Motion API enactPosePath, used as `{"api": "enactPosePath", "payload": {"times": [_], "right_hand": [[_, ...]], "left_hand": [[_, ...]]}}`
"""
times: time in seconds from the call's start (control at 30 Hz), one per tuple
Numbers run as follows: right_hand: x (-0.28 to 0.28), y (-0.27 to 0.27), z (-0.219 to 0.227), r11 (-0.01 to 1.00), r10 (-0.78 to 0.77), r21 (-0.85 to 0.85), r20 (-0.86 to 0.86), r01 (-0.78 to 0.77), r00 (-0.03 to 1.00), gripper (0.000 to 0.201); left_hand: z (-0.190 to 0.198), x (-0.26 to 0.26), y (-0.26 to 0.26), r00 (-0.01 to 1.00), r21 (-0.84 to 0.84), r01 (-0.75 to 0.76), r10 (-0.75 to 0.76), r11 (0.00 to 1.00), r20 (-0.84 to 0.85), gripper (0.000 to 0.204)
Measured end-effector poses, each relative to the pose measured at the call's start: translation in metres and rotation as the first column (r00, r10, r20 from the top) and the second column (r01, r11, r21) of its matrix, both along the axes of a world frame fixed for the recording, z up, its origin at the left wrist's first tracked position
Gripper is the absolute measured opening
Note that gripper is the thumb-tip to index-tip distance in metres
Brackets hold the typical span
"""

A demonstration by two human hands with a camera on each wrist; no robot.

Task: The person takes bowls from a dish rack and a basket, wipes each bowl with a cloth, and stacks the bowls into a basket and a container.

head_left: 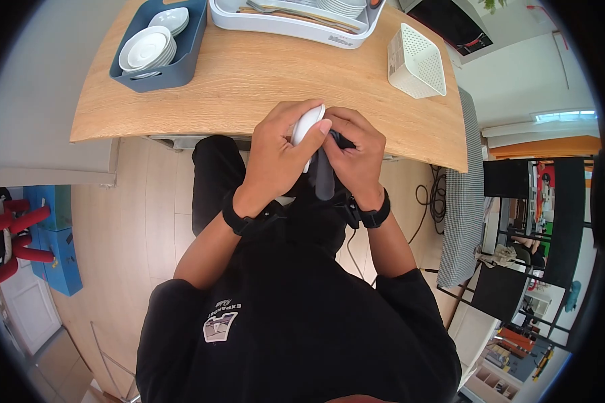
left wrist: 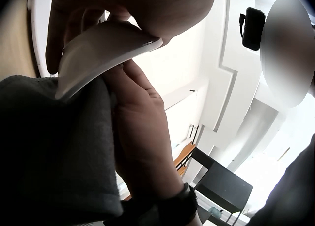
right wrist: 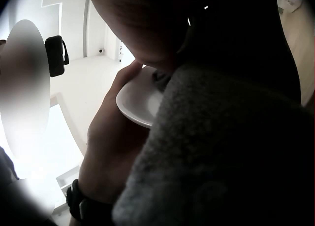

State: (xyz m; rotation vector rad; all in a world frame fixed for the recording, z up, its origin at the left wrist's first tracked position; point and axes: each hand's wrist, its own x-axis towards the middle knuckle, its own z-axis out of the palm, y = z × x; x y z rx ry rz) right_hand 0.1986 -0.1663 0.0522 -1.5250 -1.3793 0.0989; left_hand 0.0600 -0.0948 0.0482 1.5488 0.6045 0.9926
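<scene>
Just off the table's front edge, my left hand (head_left: 272, 151) grips a small white dish (head_left: 307, 127) tilted on its side, thumb across its rim. My right hand (head_left: 361, 153) holds a dark grey cloth (head_left: 324, 176) against the dish. In the left wrist view, the cloth (left wrist: 54, 152) hangs broad below the curved dish (left wrist: 101, 53), and the right hand's fingers reach behind it. The right wrist view shows the glossy inner face of the dish (right wrist: 140, 100), with a bunch of cloth pressed into it; the hanging cloth (right wrist: 206, 132) hides the rest.
On the wooden table (head_left: 282, 74), a blue-grey bin (head_left: 198, 47) of stacked white dishes stands at the back left. A white rack (head_left: 275, 25) with chopsticks, cutlery and plates is at the back middle. A white perforated basket (head_left: 417, 64) stands to the right.
</scene>
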Motion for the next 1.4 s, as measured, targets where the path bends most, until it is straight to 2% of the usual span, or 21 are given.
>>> {"api": "enactPosePath", "payload": {"times": [0.07, 0.13, 0.2, 0.33, 0.37, 0.4, 0.47, 0.53, 0.57, 0.67, 0.8, 0.87, 0.9, 0.97, 1.0, 1.07, 1.13, 1.2, 1.27, 1.33, 1.4], "right_hand": [[0.000, 0.001, -0.002, 1.000, -0.010, -0.005, 0.156, 0.011, 0.988, 0.022], [-0.005, 0.002, 0.001, 1.000, 0.003, -0.028, 0.160, 0.001, 0.987, 0.022], [-0.011, 0.002, 0.004, 0.999, 0.015, -0.050, 0.165, -0.007, 0.986, 0.022], [-0.023, 0.000, 0.003, 0.987, 0.122, -0.104, -0.032, -0.124, 0.992, 0.024], [-0.024, -0.001, 0.003, 0.977, 0.159, -0.122, -0.107, -0.172, 0.981, 0.024], [-0.024, -0.002, 0.001, 0.977, 0.157, -0.125, -0.106, -0.170, 0.982, 0.024], [-0.024, -0.005, -0.001, 0.967, 0.209, -0.097, -0.216, -0.234, 0.954, 0.023], [-0.025, -0.007, 0.001, 0.973, 0.191, -0.077, -0.267, -0.219, 0.944, 0.022], [-0.025, -0.007, 0.001, 0.977, 0.177, -0.054, -0.323, -0.204, 0.930, 0.022], [-0.021, -0.008, -0.001, 0.986, 0.151, -0.013, -0.347, -0.166, 0.926, 0.020], [-0.019, -0.005, 0.001, 0.994, 0.108, 0.037, -0.324, -0.101, 0.940, 0.019], [-0.019, -0.003, 0.004, 0.994, 0.046, 0.102, -0.150, -0.031, 0.988, 0.020], [-0.016, -0.002, 0.005, 0.994, 0.050, 0.102, -0.148, -0.035, 0.988, 0.020], [-0.008, -0.003, 0.006, 0.991, 0.024, 0.120, 0.212, -0.051, 0.977, 0.020], [-0.008, -0.003, 0.006, 0.992, 0.025, 0.119, 0.213, -0.051, 0.977, 0.020], [-0.007, -0.003, 0.008, 0.991, 0.000, 0.121, 0.388, -0.051, 0.922, 0.020], [-0.009, -0.002, 0.006, 0.993, 0.017, 0.103, 0.362, -0.058, 0.932, 0.020], [-0.013, -0.001, 0.005, 0.994, 0.033, 0.088, 0.335, -0.066, 0.942, 0.019], [-0.019, -0.003, 0.006, 0.995, 0.092, 0.020, 0.194, -0.097, 0.977, 0.022], [-0.024, -0.006, 0.006, 0.991, 0.133, -0.014, 0.144, -0.132, 0.981, 0.023], [-0.027, -0.008, 0.006, 0.985, 0.169, -0.047, 0.090, -0.165, 0.982, 0.024]], "left_hand": [[0.002, -0.003, 0.003, 0.999, 0.007, -0.028, 0.028, 1.000, 0.018, 0.037], [0.008, -0.006, 0.006, 0.998, 0.018, -0.050, 0.050, 0.999, 0.037, 0.037], [0.016, -0.009, 0.008, 0.995, -0.063, -0.075, 0.079, 0.995, 0.054, 0.036], [0.014, -0.011, 0.013, 0.992, -0.020, -0.115, 0.116, 0.993, 0.056, 0.035], [0.009, -0.010, 0.014, 0.989, 0.062, -0.144, 0.140, 0.988, 0.057, 0.035], [0.006, -0.009, 0.014, 0.985, 0.143, -0.170, 0.163, 0.975, 0.061, 0.034], [0.005, -0.006, 0.013, 0.981, 0.188, -0.188, 0.177, 0.964, 0.073, 0.034], [0.003, -0.003, 0.010, 0.977, 0.234, -0.212, 0.196, 0.949, 0.088, 0.034], [0.002, -0.001, 0.009, 0.980, 0.215, -0.191, 0.173, 0.958, 0.100, 0.033], [0.003, 0.001, 0.005, 0.985, 0.173, -0.147, 0.129, 0.974, 0.112, 0.033], [0.003, 0.000, 0.002, 0.993, 0.109, -0.085, 0.075, 0.990, 0.094, 0.031], [0.001, -0.002, 0.000, 0.992, 0.038, -0.059, 0.055, 0.998, 0.110, 0.031], [0.001, -0.003, -0.001, 0.991, -0.032, -0.027, 0.031, 0.999, 0.127, 0.030], [0.001, -0.011, 0.000, 0.996, -0.033, 0.014, -0.011, 0.999, 0.089, 0.030], [0.001, -0.014, 0.001, 0.997, -0.033, 0.060, -0.059, 0.998, 0.049, 0.030], [0.003, -0.015, 0.002, 0.996, -0.069, 0.033, -0.027, 0.997, 0.084, 0.030], [0.006, -0.015, 0.004, 0.993, -0.104, 0.005, 0.007, 0.995, 0.120, 0.030], [0.010, -0.017, 0.008, 0.990, -0.027, -0.046, 0.049, 0.999, 0.132, 0.031], [0.017, -0.018, 0.008, 0.988, -0.057, -0.052, 0.060, 0.997, 0.140, 0.031], [0.018, -0.019, 0.009, 0.987, -0.090, -0.059, 0.072, 0.994, 0.146, 0.031], [0.012, -0.017, 0.011, 0.987, 0.097, -0.128, 0.117, 0.987, 0.113, 0.032]]}}
